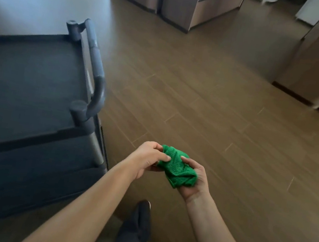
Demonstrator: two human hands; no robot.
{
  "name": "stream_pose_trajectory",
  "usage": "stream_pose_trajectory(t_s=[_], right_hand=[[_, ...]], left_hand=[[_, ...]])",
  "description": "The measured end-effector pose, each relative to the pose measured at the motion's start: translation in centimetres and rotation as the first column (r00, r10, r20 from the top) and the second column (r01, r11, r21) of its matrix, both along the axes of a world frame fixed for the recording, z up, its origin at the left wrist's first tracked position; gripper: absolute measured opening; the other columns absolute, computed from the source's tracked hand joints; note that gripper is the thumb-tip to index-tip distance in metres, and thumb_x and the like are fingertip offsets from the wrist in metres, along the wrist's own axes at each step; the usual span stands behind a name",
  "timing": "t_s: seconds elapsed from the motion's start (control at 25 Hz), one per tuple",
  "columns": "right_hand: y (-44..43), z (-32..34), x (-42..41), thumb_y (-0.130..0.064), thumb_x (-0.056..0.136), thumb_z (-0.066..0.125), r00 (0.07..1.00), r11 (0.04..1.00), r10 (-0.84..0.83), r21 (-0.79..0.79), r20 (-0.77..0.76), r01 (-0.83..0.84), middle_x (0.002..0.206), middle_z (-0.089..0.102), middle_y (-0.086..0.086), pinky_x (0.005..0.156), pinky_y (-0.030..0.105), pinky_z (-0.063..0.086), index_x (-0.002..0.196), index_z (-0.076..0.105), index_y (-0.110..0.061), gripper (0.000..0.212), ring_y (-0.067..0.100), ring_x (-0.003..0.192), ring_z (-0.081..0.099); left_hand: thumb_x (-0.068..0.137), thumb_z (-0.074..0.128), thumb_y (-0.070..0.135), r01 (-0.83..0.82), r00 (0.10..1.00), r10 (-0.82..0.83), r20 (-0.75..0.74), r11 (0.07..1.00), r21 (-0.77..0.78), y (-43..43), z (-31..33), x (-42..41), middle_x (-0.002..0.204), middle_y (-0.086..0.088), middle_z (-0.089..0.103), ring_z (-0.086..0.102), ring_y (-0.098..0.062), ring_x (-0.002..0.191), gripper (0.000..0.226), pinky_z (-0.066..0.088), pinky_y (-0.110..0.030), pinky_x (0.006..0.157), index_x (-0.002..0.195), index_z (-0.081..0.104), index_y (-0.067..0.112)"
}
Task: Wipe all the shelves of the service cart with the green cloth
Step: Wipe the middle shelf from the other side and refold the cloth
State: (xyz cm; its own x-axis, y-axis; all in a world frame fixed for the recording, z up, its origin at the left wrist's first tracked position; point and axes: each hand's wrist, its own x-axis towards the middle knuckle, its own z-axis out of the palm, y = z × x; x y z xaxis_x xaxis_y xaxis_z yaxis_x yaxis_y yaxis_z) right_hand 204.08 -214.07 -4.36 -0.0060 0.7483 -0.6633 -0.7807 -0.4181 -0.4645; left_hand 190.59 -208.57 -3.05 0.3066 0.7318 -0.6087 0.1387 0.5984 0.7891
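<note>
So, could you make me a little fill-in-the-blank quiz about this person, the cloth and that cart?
1. The left hand and right hand both hold a crumpled ____ cloth.
2. The cart stands on the person's ____ side.
3. The cart's handle is ____ in colour.

Missing words: green; left; grey.

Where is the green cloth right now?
Head view, lower centre: the green cloth sits bunched in the left hand and right hand, right of the service cart.
</note>
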Motion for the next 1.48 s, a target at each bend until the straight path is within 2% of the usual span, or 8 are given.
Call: stream_pose_trajectory(t_s=[0.28, 0.48, 0.64, 0.72, 0.84, 1.16, 1.36, 1.48], right_hand=[[14.4, 1.4, 5.0, -0.003, 0.072, 0.047, 1.0, 1.0, -0.013, 0.016, 0.014, 0.013, 0.094, 0.07, 0.023, 0.078, 0.042, 0.053, 0.106, 0.06, 0.005, 0.037, 0.034, 0.077, 0.07], [25.1, 1.4, 6.4, -0.002, 0.072, 0.045, 0.997, 0.999, 0.047, 0.011, -0.058, -0.047, 0.094, 0.069, 0.025, 0.065, 0.046, 0.059, 0.104, 0.06, 0.007, 0.036, 0.036, 0.075, 0.07], [34.2, 0.9, 7.0, -0.002, 0.072, 0.046, 0.989, 0.989, 0.145, -0.003, -0.043, -0.145, 0.095, 0.069, 0.023, 0.073, 0.043, 0.055, 0.11, 0.058, 0.005, 0.041, 0.034, 0.077, 0.07], [39.6, 0.8, 7.2, -0.002, 0.071, 0.045, 0.977, 0.977, 0.213, -0.003, -0.031, -0.213, 0.093, 0.069, 0.023, 0.072, 0.042, 0.056, 0.109, 0.058, 0.005, 0.04, 0.034, 0.075, 0.07], [47.4, 2.0, 6.9, 0.0, 0.07, 0.045, 0.946, 0.946, 0.322, -0.004, -0.035, -0.323, 0.093, 0.069, 0.024, 0.069, 0.043, 0.057, 0.105, 0.059, 0.006, 0.038, 0.035, 0.077, 0.069], [65.8, 3.9, 1.6, 0.001, 0.069, 0.045, 0.812, 0.812, 0.583, -0.034, 0.009, -0.583, 0.115, 0.06, 0.025, 0.087, 0.047, 0.047, 0.123, 0.053, 0.005, 0.055, 0.037, 0.094, 0.06], [75.9, 2.5, -4.3, -0.003, 0.072, 0.048, 0.71, 0.71, 0.704, -0.039, 0.002, -0.704, 0.088, 0.07, 0.021, 0.068, 0.039, 0.053, 0.103, 0.061, 0.004, 0.035, 0.033, 0.07, 0.069], [81.5, 2.3, -8.9, -0.004, 0.07, 0.051, 0.644, 0.643, 0.765, -0.053, 0.007, -0.764, 0.084, 0.07, 0.02, 0.068, 0.039, 0.055, 0.101, 0.061, 0.003, 0.033, 0.033, 0.067, 0.069]], left_hand=[[0.091, 0.061, 0.012, 0.04, 0.999, -0.041, -0.019, 0.999, -0.031, 14.3, 1.3, 5.7, 0.111, -0.016, 0.064, 0.066, -0.026, 0.094, 0.024, 0.057, -0.034, 0.058, 0.113, 0.054, 0.006], [0.092, 0.058, 0.008, -0.142, 0.99, 0.142, -0.01, 0.988, -0.054, 23.9, 1.5, 7.0, 0.103, -0.018, 0.064, 0.065, -0.027, 0.084, 0.007, 0.056, -0.036, 0.059, 0.098, 0.056, 0.007], [0.091, 0.059, 0.006, -0.271, 0.962, 0.272, 0.006, 0.961, -0.055, 31.2, 1.4, 7.2, 0.093, -0.012, 0.064, 0.064, -0.02, 0.073, 0.015, 0.053, -0.027, 0.046, 0.105, 0.055, 0.006], [0.091, 0.059, 0.007, -0.329, 0.944, 0.329, 0.022, 0.944, -0.037, 35.6, 1.4, 7.2, 0.095, -0.011, 0.064, 0.064, -0.02, 0.076, 0.016, 0.055, -0.028, 0.05, 0.106, 0.054, 0.007], [0.094, 0.056, 0.009, -0.454, 0.889, 0.455, 0.045, 0.89, -0.043, 41.6, 1.9, 6.7, 0.093, -0.01, 0.064, 0.066, -0.02, 0.076, 0.003, 0.058, -0.032, 0.056, 0.096, 0.055, 0.008], [0.099, 0.044, 0.012, -0.71, 0.699, 0.709, 0.09, 0.704, -0.034, 55.4, 2.5, 2.3, 0.095, -0.013, 0.066, 0.07, -0.02, 0.071, 0.014, 0.055, -0.03, 0.055, 0.098, 0.057, 0.006], [0.097, 0.05, 0.009, -0.777, 0.626, 0.773, 0.104, 0.63, 0.0, 63.5, 1.5, -3.0, 0.1, -0.015, 0.066, 0.068, -0.026, 0.085, 0.009, 0.057, -0.037, 0.07, 0.104, 0.053, 0.005], [0.093, 0.056, 0.006, -0.811, 0.583, 0.807, 0.093, 0.585, 0.01, 68.2, 1.5, -7.1, 0.111, -0.019, 0.065, 0.066, -0.031, 0.1, 0.022, 0.057, -0.039, 0.075, 0.115, 0.051, 0.002]])
